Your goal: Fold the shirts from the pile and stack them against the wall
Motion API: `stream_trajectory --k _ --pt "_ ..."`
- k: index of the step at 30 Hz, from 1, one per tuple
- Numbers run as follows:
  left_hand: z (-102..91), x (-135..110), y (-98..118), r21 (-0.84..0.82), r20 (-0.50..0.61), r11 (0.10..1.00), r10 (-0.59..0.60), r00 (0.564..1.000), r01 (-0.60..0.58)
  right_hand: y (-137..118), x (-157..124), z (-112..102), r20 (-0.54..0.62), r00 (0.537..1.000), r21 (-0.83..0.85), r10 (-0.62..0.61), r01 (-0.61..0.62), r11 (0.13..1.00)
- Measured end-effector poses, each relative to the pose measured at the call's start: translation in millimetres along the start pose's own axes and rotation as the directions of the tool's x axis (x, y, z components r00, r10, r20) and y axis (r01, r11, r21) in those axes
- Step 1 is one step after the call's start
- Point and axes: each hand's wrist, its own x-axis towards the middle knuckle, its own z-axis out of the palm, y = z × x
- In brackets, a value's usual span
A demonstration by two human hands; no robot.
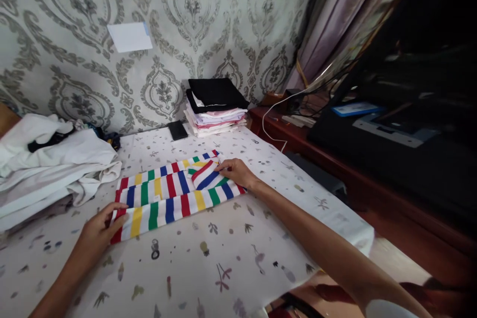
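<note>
1. The striped garment [166, 189] lies folded into a long, narrow strip on a white printed cloth [194, 263], in front of the person, between the two hands.
2. Its long axis runs left to right on a slant: the left end sits nearer the person, the right end farther away, toward a stack of folded clothes [216, 121].
3. Red, blue, green and yellow bands on white cross the strip's short way; lengthwise folds divide it into soft, flattened layers.
4. Near the right end, a small flap [205, 175] lies on top, its stripes slanting against the bands beneath.
5. The left hand [101, 222] is at the left end, thumb and forefinger slightly apart on the red-banded edge; I cannot tell whether they grip it.
6. The right hand [237, 173] has its fingertips drawn together, pinching fabric at the right side of the flap.
7. The stack is squarish, with matte black fabric above pale and pink layers; a flat black rectangular object [178, 130] lies just beside it.
8. At left rises a loose, crumpled heap of mostly white fabric [55, 171].
9. Behind stands damask-patterned wallpaper [149, 67]; at right, glossy reddish-brown furniture [387, 208].
</note>
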Motion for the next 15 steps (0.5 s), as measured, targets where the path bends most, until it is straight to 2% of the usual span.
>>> stream_trajectory --k 4,6,10,13,15 --pt "4.6 -2.4 -9.6 -0.011 -0.084 0.997 0.076 0.994 -0.078 5.3 0.2 1.4 -0.083 0.98 0.09 -0.181 0.188 0.978" --pt "6.4 -2.0 -11.1 0.008 -0.08 0.998 0.07 0.994 -0.069 6.8 1.3 1.7 -0.1 0.972 0.039 -0.211 0.216 0.976" --pt "7.2 1.1 -10.3 0.095 -0.033 0.994 0.052 0.998 -0.049 5.9 3.5 -0.1 -0.059 0.987 -0.134 -0.147 0.138 0.981" --pt "4.4 2.5 -10.7 0.149 0.009 0.988 0.052 0.999 -0.052 2.3 1.3 -6.7 -0.061 0.991 -0.094 -0.119 0.113 0.989" --pt "2.0 2.7 -11.6 0.158 0.014 0.985 0.062 0.998 -0.063 0.3 -2.4 -14.5 -0.092 0.995 -0.038 -0.049 0.046 0.998"
